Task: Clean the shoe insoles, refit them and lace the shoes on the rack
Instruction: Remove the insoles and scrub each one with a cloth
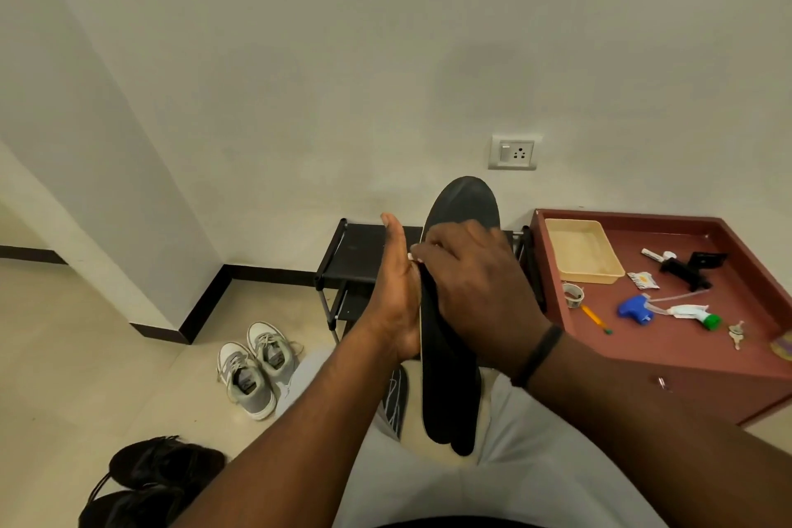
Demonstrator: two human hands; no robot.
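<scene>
Two black insoles [450, 377], stacked together, stand upright over my lap, toe end up in front of the wall. My left hand [396, 296] lies flat against their left side with the thumb straight up; its fingers are mostly hidden. My right hand [471, 292] wraps over the insoles from the right, fingers curled round their left edge, with something small and white at the fingertips. Behind the hands stands the black shoe rack [360, 257]. A grey pair of laced sneakers [253, 369] sits on the floor to the left. A dark shoe with white laces [396, 401] lies between my knees.
A pair of black shoes [158, 472] lies at the lower left. On the right, a red-brown table [685, 356] carries a beige tray [583, 253], a blue spray head [634, 309], a tube, a pencil, tape and keys. A wall socket [514, 152] is above the rack.
</scene>
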